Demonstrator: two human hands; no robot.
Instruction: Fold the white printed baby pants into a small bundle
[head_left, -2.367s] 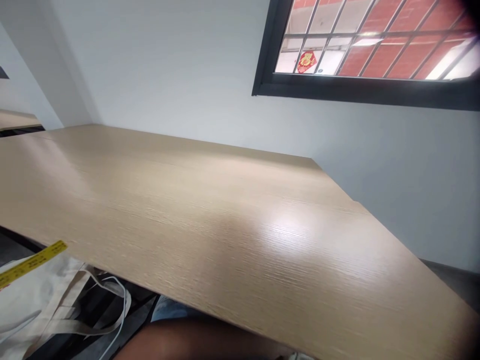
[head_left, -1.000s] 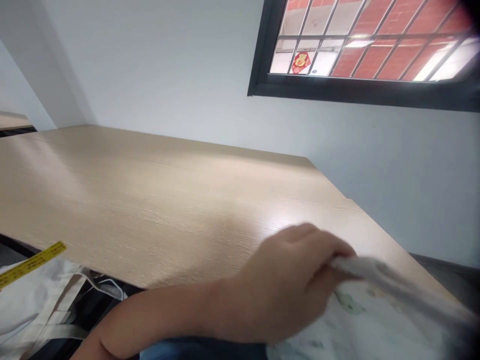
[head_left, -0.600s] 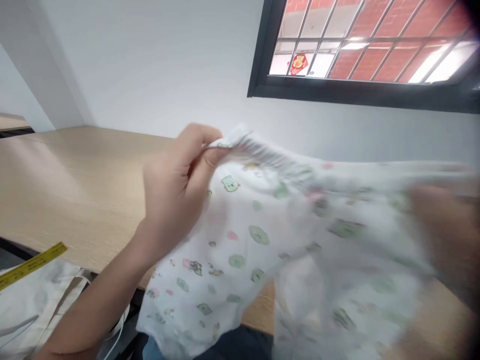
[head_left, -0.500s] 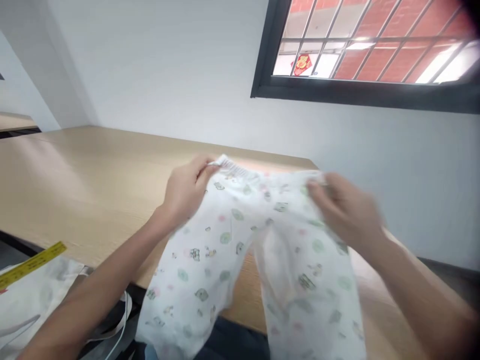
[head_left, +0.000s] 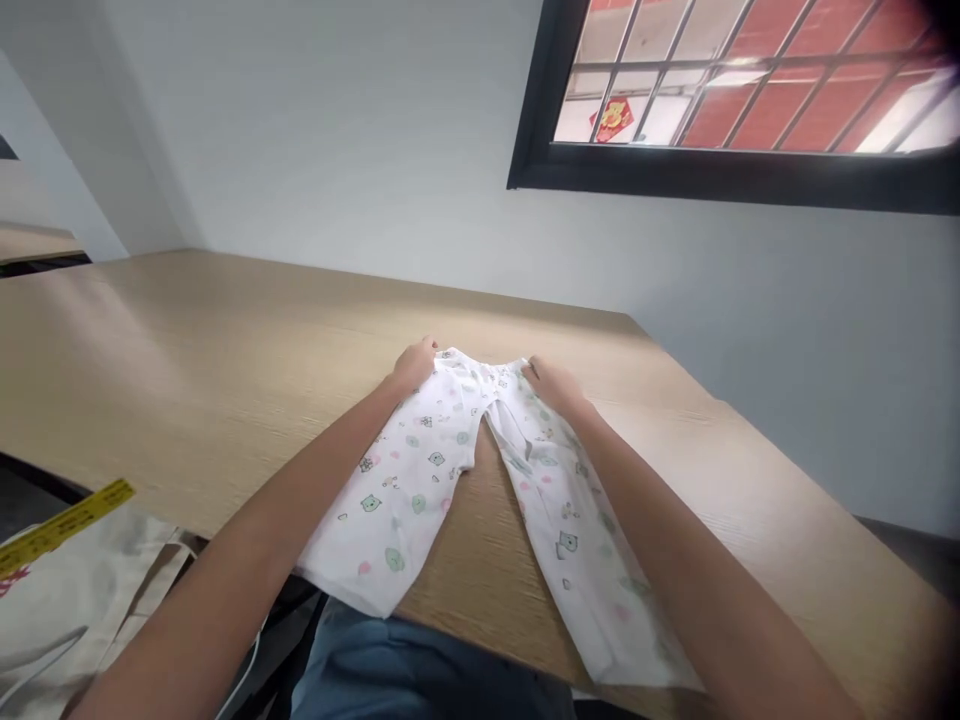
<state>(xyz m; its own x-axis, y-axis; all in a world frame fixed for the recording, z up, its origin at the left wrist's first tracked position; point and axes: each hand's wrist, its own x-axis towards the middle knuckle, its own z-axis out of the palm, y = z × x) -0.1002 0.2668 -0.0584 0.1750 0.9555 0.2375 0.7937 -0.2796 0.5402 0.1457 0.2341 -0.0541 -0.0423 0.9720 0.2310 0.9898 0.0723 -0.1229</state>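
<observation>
White trousers [head_left: 448, 425] with green-and-pink prints lie spread, legs apart, on the table [head_left: 262, 360].

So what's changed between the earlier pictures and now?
The printed white pants came in from the right, with the left hand and right hand taking hold of the waistband. Held up moments ago, they are now lowered onto the wood-grain table, still gripped. The yellow strip, cream bag and barred window stayed put.

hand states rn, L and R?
Left hand: closed, holding the white printed pants at the waist's left end.
Right hand: closed, holding the same pants at the waist's right end.
</observation>
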